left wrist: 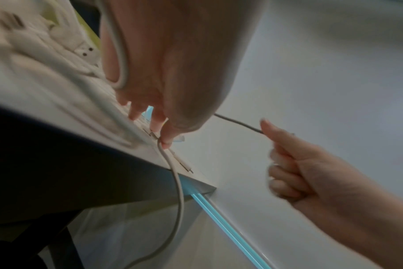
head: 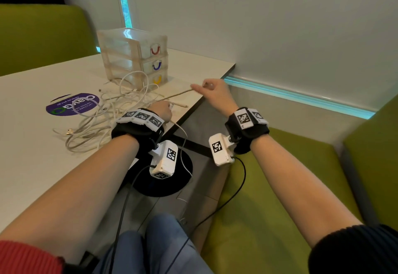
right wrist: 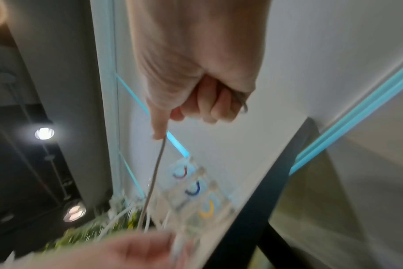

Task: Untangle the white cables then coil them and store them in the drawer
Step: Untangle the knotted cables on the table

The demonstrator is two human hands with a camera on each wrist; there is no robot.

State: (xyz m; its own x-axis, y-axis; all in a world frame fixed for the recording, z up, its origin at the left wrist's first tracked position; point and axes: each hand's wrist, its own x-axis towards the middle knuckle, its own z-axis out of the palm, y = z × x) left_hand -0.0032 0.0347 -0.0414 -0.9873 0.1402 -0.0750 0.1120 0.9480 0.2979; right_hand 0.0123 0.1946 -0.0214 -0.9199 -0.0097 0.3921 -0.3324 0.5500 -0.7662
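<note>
Right hand (head: 212, 92) is raised above the near table edge, fingers curled into a fist around one strand (head: 176, 95), which runs taut and straight from the fist back into the pile. Left hand (head: 162, 111) sits low at the table (head: 32, 166) edge, fingertips pinched on another white cable (left wrist: 173, 174) that drops off the edge toward the floor. The white cables (head: 112, 110) lie as one loose tangle in the middle of the table, just in front of the clear three-drawer unit (head: 137, 55); all three drawers look closed to me.

Risks as I read them:
- The taut strand passes through several loops. A harder pull from the right hand would likely cinch a knot instead of freeing the end.
- The whole heap may drag toward the edge with the pull, since nothing pins it but the left fingertips.
- The cable hanging over the edge has weight below the table; if the left pinch relaxes, it could slide off and pull more of the tangle with it.
- A connector (head: 69, 131) lies at the near left of the heap and could snag on a loop.

Wrist views are motion-blurred; I cannot tell where the strand ends inside the right fist.
</note>
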